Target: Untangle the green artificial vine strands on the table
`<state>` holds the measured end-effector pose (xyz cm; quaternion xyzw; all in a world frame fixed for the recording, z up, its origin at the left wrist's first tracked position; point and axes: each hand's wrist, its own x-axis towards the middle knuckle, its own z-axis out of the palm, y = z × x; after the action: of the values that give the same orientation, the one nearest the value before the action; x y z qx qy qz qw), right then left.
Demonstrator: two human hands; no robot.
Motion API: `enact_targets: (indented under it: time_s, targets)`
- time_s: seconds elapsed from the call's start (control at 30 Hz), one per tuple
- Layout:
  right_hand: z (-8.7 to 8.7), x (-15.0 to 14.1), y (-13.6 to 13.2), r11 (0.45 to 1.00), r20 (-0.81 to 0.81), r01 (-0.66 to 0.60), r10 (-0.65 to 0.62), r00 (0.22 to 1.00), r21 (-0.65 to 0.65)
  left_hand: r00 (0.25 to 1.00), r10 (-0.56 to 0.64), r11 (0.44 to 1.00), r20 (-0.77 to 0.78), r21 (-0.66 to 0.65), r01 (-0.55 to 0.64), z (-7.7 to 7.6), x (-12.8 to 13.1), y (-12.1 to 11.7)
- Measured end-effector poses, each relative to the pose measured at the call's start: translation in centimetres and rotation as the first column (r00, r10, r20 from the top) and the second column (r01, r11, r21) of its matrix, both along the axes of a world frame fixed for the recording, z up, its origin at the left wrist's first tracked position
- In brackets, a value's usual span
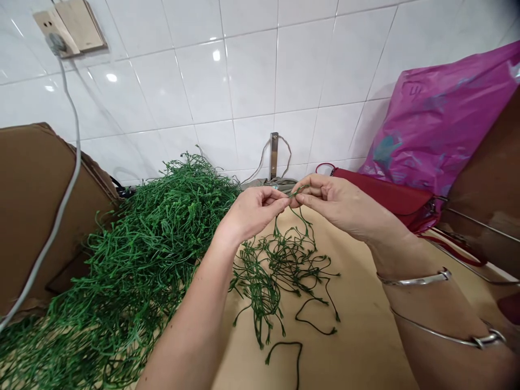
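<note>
Thin green cords [296, 192] are pinched between both hands, their ends hanging below the fingers. My left hand [255, 210] closes thumb and forefinger on them from the left. From the right, my right hand [330, 201] grips them with bent fingers; the fingertips of both hands nearly meet. How many strands are held, I cannot make out. Under the hands, a small loose bunch of green cords [280, 260] with knotted, frayed ends lies on the tan tabletop [345, 352]. A single cord [299, 355] lies nearer to me.
A large heap of green cords [162, 233] covers the left side, beside a cardboard box [32, 179]. A white power cable [67, 200] hangs from a wall socket [52, 32]. At right are a red bag [377, 194], a purple plastic bag [439, 119] and a brown box [487, 179].
</note>
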<state>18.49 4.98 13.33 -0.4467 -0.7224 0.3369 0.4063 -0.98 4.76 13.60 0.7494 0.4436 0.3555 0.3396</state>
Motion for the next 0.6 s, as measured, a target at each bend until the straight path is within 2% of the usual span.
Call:
enact_targets:
  time_s: [0.1, 0.33, 0.4, 0.47, 0.53, 0.6]
  targets:
    - [-0.1, -0.2, 0.2, 0.993, 0.047, 0.045, -0.05, 0.998, 0.108, 0.999, 0.036, 0.999, -0.032, 0.013, -0.036, -0.2, 0.2, 0.1]
    - [-0.8, -0.8, 0.1, 0.96, 0.174, 0.172, -0.213, 0.962, 0.222, 1.0, 0.03, 0.999, -0.009, 0.039, -0.029, -0.6, 0.9, 0.0]
    - [-0.9, -1.1, 0.0, 0.964, 0.153, 0.159, -0.193, 0.969, 0.214, 0.999, 0.024, 1.0, 0.027, 0.013, -0.024, -0.8, 1.2, 0.2]
    - [-1.1, -1.5, 0.1, 0.974, 0.086, 0.167, -0.181, 0.98, 0.152, 0.995, 0.005, 0.999, 0.099, -0.053, 0.001, -1.1, 1.6, 0.4]
    - [-1.3, -2.0, 0.5, 0.964, 0.005, 0.238, -0.241, 0.971, 0.119, 0.982, -0.016, 0.993, 0.19, -0.114, 0.038, -1.4, 2.1, 0.6]
    - [-1.9, -2.1, 1.2, 0.917, -0.031, 0.355, -0.355, 0.934, 0.185, 0.978, -0.015, 0.996, 0.21, -0.088, 0.034, -1.7, 2.8, 0.3]
